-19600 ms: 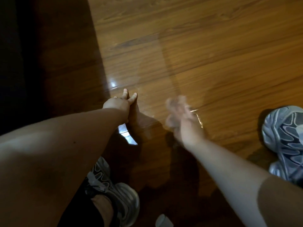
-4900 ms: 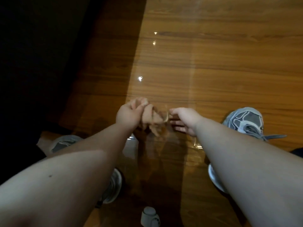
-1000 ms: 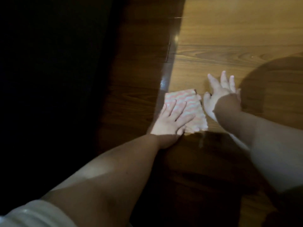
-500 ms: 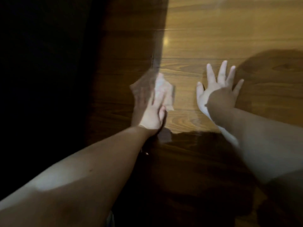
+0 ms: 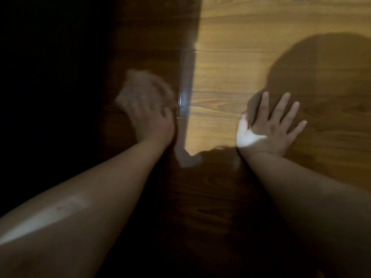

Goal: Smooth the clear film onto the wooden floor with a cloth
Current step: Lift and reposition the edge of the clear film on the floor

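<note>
Wood planks fill the head view: the floor (image 5: 230,73) is lit warm from 12 to 3 o'clock and falls into deep shade from 6 round to 11 o'clock, with the far left edge almost black.

One film (image 5: 185,87) lies on the floor. It shows only as a glossy strip running from 12 o'clock down toward the middle, right along the line between light and shade, and as a pale shiny patch just below centre. How far it reaches to the right cannot be told.

One cloth (image 5: 136,85) sits at 10 o'clock, in the shaded part just left of the glossy strip. It is a pale, blurred lump on the floor.

Two hands are in view, each on a bare forearm that comes in from a bottom corner. The left hand (image 5: 152,119) is on the near side of the cloth with its fingers over it. Blur smears the fingers, so I cannot tell whether they lie flat on the cloth or curl round it. The right hand (image 5: 271,125), at 3 o'clock and well apart from the left one, presses palm down on the floor with all fingers straight and spread, holding nothing.

One big round shadow (image 5: 321,77) lies at 2 o'clock and covers the right hand's fingers. The left hand hides most of the cloth.
</note>
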